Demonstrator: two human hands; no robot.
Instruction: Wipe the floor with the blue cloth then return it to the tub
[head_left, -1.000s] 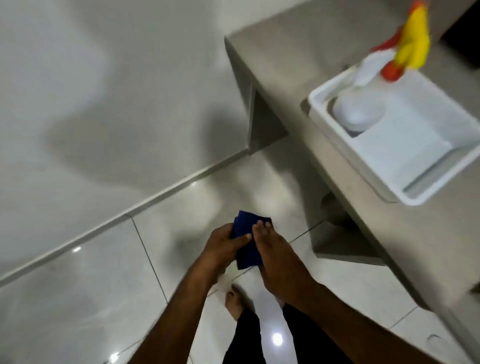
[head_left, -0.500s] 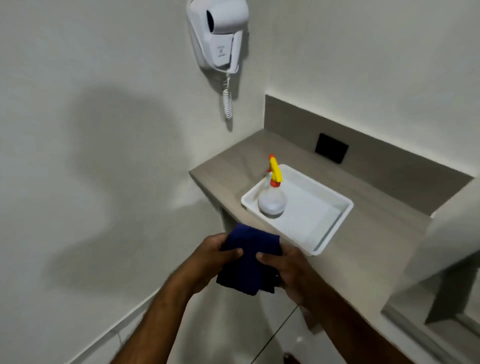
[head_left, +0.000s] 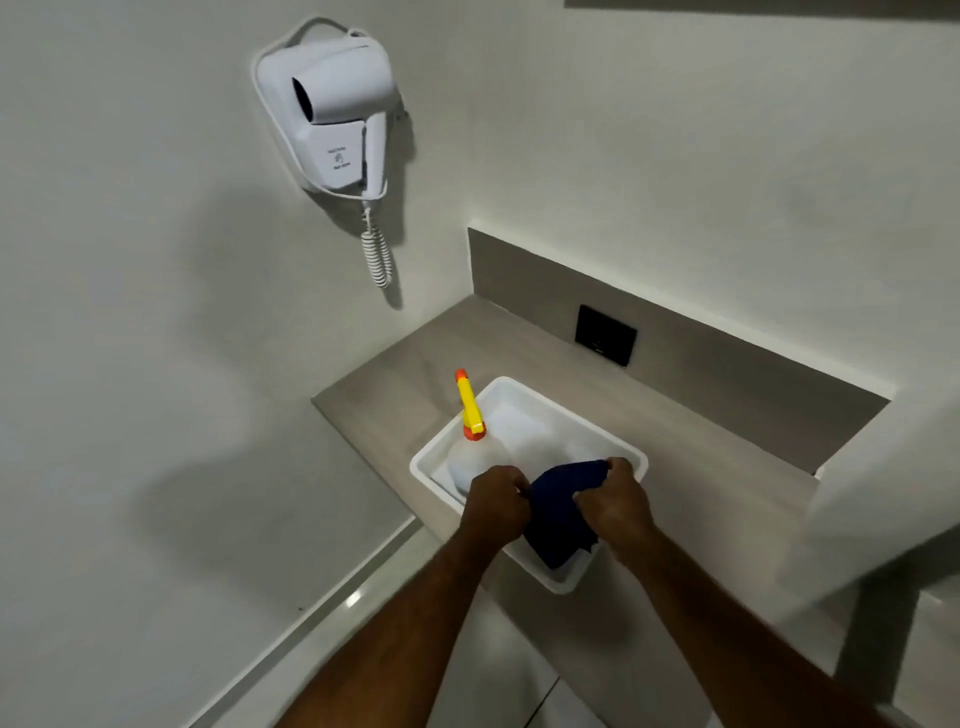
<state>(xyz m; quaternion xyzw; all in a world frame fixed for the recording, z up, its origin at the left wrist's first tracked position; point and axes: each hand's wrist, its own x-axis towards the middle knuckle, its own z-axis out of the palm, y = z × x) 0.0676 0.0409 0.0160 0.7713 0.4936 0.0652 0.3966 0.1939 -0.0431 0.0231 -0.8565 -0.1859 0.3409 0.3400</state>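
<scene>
Compared with half a second ago, both hands have advanced from in front of the counter edge to over the near part of the tub, and the cloth, then held in the air short of the counter, now hangs down inside the tub; a second ago the hands were low over the floor tiles with the cloth bunched between them. Both forearms reach forward from the bottom of the view and converge. The left hand (head_left: 497, 506) is curled into a fist, knuckles up, pinching the left edge of the blue cloth (head_left: 558, 514). The right hand (head_left: 615, 501) is likewise closed, gripping the cloth's upper right corner, slightly farther forward than the left. The cloth is stretched between the two grips and droops toward the near corner of the white tub (head_left: 636, 457); whether its lower edge touches the tub bottom cannot be told. The tub sits on the grey counter (head_left: 395, 384), its near corner at the counter edge. Inside the tub, just beyond the left hand, stands a white spray bottle (head_left: 470, 457) with a yellow and orange trigger head. Farther back, a black wall plate (head_left: 605, 335) sits in the backsplash, and a white hair dryer (head_left: 332, 104) hangs on the wall.
</scene>
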